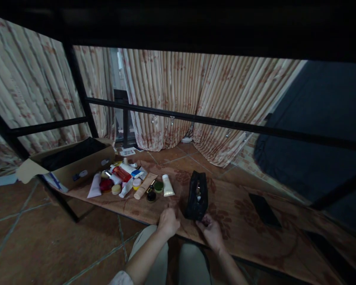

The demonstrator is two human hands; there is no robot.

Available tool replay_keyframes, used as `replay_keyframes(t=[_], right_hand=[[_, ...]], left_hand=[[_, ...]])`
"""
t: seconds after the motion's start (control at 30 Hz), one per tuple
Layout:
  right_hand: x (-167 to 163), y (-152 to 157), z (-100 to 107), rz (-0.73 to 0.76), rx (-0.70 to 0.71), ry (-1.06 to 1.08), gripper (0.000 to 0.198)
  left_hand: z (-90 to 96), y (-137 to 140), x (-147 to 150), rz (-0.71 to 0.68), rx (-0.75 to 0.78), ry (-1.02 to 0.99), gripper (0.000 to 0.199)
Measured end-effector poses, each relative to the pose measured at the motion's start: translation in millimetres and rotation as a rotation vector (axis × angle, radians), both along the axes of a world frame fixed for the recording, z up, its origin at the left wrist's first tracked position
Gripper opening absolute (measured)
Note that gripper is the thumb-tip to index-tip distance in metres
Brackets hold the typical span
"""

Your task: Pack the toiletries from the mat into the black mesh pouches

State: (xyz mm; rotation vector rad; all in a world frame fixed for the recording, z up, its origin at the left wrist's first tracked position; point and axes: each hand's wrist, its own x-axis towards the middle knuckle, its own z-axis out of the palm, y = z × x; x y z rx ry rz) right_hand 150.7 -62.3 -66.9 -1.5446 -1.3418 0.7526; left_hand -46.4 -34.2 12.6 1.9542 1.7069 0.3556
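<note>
A black cosmetic pouch point(196, 196) stands on the patterned cloth with its zipped top open, and a few small items show dimly inside. My right hand point(211, 232) has its fingers closed on the pouch's near end. Left of the pouch, my left hand point(168, 222) rests curled on the cloth; what its fingers hold, if anything, is hidden. Beyond that hand lie a white tube point(167, 185), a green round jar point(158, 186), a small black round container point(151, 196) and a beige tube point(145, 187).
A heap of cosmetics, with a red bottle point(121, 173) and a lilac tube point(95, 186), lies beside an open cardboard box point(77, 172) holding something black. Two dark flat objects, one a black slab point(265, 210), lie right. A black metal bar point(166, 114) crosses behind the bench.
</note>
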Motion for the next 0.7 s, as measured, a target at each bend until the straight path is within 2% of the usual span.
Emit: replay_keyframes(t=[0.1,0.23,0.43,0.7], right_hand=[[0.7,1.0,-2.2,-0.007,-0.008,-0.018,0.033],[1.8,1.7,-4.6,-0.012,-0.019,-0.042,0.032],[1.0,0.5,-1.8,-0.037,-0.029,-0.074,0.036],[-1.4,-0.6,3.8,-0.052,-0.033,-0.146,0.038]], left_hand=[[-9.8,2.3,8.9,-0.124,0.004,0.028,0.033],[-18.2,0.0,22.9,-0.173,0.001,0.030,0.027],[-24.3,-2.9,39.4,-0.126,0.022,0.066,0.029],[-20.9,-1.8,44.8,-0.085,-0.008,0.105,0.028]])
